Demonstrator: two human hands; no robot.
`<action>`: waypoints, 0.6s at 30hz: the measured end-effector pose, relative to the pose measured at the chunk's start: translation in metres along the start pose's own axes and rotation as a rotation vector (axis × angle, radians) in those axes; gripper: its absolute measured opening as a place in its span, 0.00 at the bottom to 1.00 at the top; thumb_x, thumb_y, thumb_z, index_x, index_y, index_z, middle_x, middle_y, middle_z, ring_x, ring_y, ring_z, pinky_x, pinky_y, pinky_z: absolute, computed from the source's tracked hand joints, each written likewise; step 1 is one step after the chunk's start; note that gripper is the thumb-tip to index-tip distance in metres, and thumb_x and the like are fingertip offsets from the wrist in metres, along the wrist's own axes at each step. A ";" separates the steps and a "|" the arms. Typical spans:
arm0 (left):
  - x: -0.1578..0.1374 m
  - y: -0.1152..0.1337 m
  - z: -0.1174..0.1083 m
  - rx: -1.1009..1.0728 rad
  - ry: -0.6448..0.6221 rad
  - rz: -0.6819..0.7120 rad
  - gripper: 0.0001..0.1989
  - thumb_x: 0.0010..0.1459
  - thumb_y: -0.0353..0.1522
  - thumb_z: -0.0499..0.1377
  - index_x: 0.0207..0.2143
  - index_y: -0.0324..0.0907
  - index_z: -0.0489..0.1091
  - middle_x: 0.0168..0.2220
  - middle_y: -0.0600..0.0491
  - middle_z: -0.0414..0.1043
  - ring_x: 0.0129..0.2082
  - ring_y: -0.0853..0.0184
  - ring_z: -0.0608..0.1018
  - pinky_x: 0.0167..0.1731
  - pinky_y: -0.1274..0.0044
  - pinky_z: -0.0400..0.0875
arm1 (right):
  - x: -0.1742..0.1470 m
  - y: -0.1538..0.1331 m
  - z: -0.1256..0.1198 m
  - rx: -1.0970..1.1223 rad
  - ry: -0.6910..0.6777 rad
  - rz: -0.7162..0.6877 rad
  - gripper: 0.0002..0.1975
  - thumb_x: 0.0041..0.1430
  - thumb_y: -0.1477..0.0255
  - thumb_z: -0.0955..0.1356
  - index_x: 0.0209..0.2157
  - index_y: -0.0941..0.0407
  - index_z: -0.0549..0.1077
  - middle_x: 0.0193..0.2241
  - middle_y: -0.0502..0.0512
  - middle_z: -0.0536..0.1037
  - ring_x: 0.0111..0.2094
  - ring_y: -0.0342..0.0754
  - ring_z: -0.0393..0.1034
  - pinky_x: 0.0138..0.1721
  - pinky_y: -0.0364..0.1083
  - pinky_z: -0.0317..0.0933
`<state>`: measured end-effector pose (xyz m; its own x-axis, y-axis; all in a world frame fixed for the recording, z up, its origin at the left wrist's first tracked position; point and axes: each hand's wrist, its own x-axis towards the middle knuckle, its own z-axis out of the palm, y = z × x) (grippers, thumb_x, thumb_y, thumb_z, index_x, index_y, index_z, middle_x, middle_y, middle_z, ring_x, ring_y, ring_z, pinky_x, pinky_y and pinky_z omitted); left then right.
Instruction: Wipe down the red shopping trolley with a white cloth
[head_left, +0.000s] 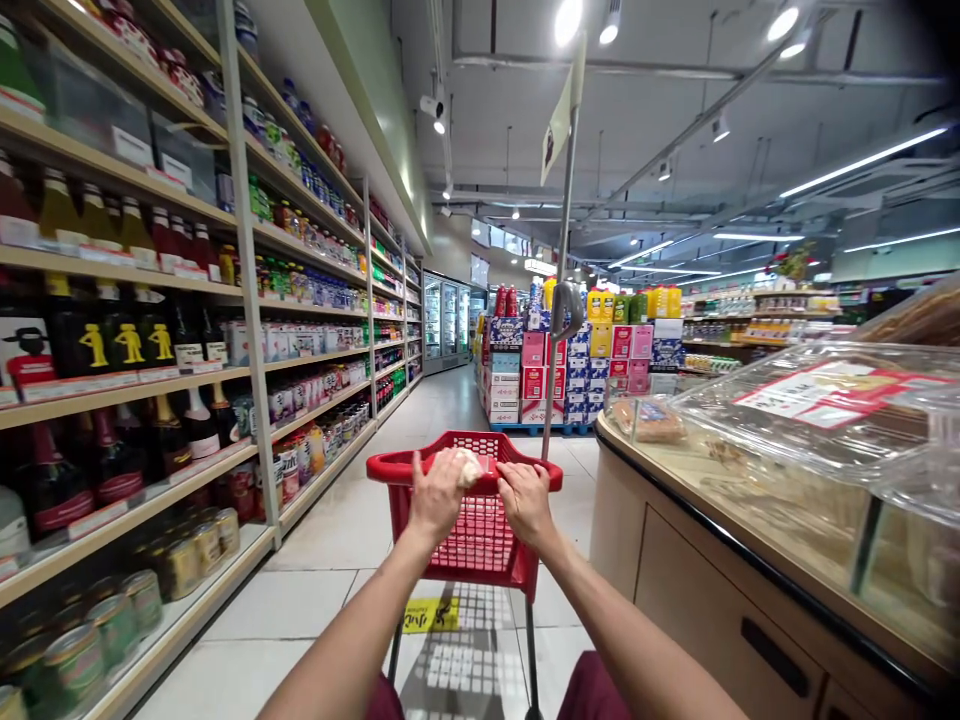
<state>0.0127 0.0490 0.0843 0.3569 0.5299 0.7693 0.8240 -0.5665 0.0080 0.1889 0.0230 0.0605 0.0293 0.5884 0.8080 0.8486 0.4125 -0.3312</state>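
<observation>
A red plastic shopping cart [476, 540] with a lattice basket stands right before me. My left hand [439, 490] is closed over the left part of its red handle [397, 466]. A small whitish crumpled thing [470, 467] shows beside the left fingers, seemingly held against the handle; its kind is unclear. My right hand [526, 500] wraps its fingers round the handle's right part. A tall grey pole [559, 300] rises at the cart's right side. The basket's inside is mostly hidden by the handle and my hands.
Shelves of bottles and cans [251, 300] line the left side. On the right stands a wooden counter [697, 590] with clear plastic covers [810, 400]. Stacked drink cartons [547, 370] stand ahead, with glass-door fridges [446, 315] farther back. Tiled floor [427, 410] runs between shelves and cartons.
</observation>
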 end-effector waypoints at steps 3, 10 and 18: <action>0.000 -0.005 0.001 -0.035 -0.038 0.086 0.17 0.58 0.33 0.47 0.49 0.46 0.62 0.52 0.49 0.64 0.52 0.61 0.65 0.55 0.55 0.37 | 0.000 -0.002 -0.001 -0.001 0.010 -0.003 0.15 0.57 0.71 0.57 0.41 0.55 0.71 0.41 0.52 0.74 0.43 0.46 0.63 0.50 0.50 0.40; -0.006 -0.044 -0.014 0.049 -0.003 -0.230 0.15 0.58 0.35 0.46 0.45 0.48 0.65 0.48 0.49 0.68 0.49 0.59 0.69 0.53 0.51 0.37 | -0.001 -0.001 -0.001 0.014 0.051 -0.001 0.15 0.57 0.71 0.57 0.40 0.54 0.72 0.40 0.51 0.75 0.43 0.45 0.64 0.49 0.49 0.41; -0.004 -0.036 -0.016 -0.043 -0.042 -0.053 0.16 0.58 0.35 0.46 0.48 0.49 0.63 0.49 0.51 0.67 0.49 0.62 0.68 0.55 0.53 0.37 | -0.006 0.009 -0.002 -0.035 0.061 -0.062 0.16 0.57 0.70 0.57 0.41 0.53 0.72 0.40 0.52 0.75 0.42 0.46 0.65 0.48 0.49 0.44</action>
<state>-0.0251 0.0572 0.0914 0.3321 0.5856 0.7395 0.8230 -0.5629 0.0761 0.1971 0.0216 0.0540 0.0074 0.5190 0.8548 0.8679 0.4212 -0.2632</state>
